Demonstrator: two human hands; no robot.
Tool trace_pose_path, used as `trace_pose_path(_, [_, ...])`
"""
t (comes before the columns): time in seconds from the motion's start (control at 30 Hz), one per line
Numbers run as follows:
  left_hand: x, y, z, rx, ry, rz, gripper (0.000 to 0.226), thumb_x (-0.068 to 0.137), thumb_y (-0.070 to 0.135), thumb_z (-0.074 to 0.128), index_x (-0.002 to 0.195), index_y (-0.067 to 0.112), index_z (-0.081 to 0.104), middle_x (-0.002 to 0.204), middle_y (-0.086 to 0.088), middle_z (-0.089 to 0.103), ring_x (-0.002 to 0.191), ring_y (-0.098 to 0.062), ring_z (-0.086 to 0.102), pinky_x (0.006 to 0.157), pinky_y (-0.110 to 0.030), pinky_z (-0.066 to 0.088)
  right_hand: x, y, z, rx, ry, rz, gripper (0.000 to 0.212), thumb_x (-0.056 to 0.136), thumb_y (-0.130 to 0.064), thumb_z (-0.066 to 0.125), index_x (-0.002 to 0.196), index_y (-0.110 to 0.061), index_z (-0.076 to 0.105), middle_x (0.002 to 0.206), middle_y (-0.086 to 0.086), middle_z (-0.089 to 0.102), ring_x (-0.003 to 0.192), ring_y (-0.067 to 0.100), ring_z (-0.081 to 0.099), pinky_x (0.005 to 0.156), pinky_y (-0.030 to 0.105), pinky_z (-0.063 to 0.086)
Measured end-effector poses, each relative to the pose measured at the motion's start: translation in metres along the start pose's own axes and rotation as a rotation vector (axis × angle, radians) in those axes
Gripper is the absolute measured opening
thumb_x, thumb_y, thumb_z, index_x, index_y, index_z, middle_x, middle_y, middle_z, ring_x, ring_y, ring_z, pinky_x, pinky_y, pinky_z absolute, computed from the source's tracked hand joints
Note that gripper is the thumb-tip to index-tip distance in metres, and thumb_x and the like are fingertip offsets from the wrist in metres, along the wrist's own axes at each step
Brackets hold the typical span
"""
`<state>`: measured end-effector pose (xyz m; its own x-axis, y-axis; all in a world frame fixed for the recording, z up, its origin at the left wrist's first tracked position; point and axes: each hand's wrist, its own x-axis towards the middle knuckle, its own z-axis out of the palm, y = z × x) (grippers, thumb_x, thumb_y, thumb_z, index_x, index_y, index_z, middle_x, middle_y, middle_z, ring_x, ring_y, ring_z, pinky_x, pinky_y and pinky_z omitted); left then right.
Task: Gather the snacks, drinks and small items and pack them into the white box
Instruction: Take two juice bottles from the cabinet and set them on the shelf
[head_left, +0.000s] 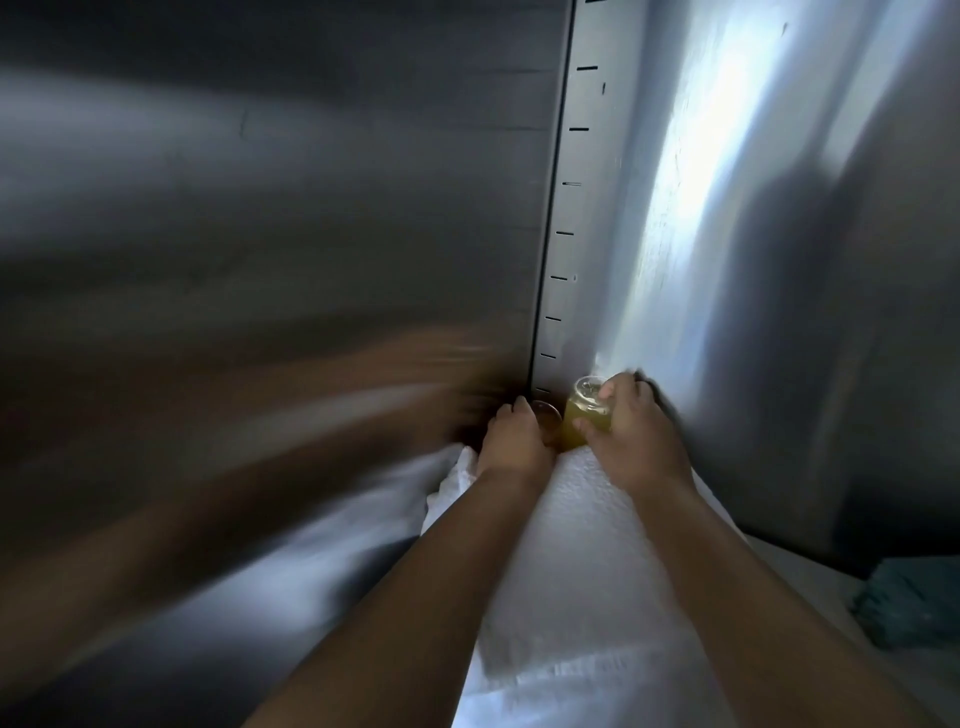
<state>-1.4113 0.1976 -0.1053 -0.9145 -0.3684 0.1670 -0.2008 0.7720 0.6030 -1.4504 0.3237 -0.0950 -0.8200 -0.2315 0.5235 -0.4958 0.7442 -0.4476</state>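
Steel walls (311, 208) meet in a corner with a slotted strip (566, 208), the left side smeared by blur. Above a white foam surface (571, 545) the right hand (636, 441) wraps its fingers round a yellow drink bottle (584, 415) at that corner; the left hand (514, 441) curls against a brownish round container (549, 415) beside it, grip unclear

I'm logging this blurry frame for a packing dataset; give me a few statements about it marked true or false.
The right hand grips a yellow drink bottle. True.
The left hand hangs at the person's side. False: it reaches forward beside the right hand, gripping a darker round item.
Both forearms stretch over a white foam surface. True.
A red cloth lies at lower right. False: the cloth is teal.
A slotted metal strip rises behind the hands. True.
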Motion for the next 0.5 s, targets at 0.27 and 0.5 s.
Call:
trace_pose_path(0.27, [-0.008, -0.008, 0.005, -0.005, 0.158, 0.132, 0.059, 0.091, 0.018, 0.053, 0.142, 0.007, 0.027, 0.142, -0.013, 0.038, 0.129, -0.028, 0.034, 0.104, -0.035, 0.030, -0.002, -0.002, -0.001, 0.017, 0.079, -0.072, 0.041, 0.081, -0.023, 0.067, 0.115, -0.010, 0.047, 0.117, 0.009, 0.049, 0.108, 0.025, 0.047, 0.080, 0.028, 0.036])
trace_pose_path(0.5, [-0.032, -0.008, -0.001, -0.373, 0.512, 0.262, 0.046, 0.083, 0.014, 0.067, 0.122, 0.005, 0.044, 0.123, -0.008, 0.047, 0.119, -0.021, 0.039, 0.094, -0.015, 0.027, -0.016, -0.014, -0.013, 0.283, 0.342, -0.214, 0.044, 0.074, -0.004, 0.072, 0.111, -0.001, 0.050, 0.116, 0.016, 0.049, 0.110, 0.026, 0.045, 0.090, 0.020, 0.031])
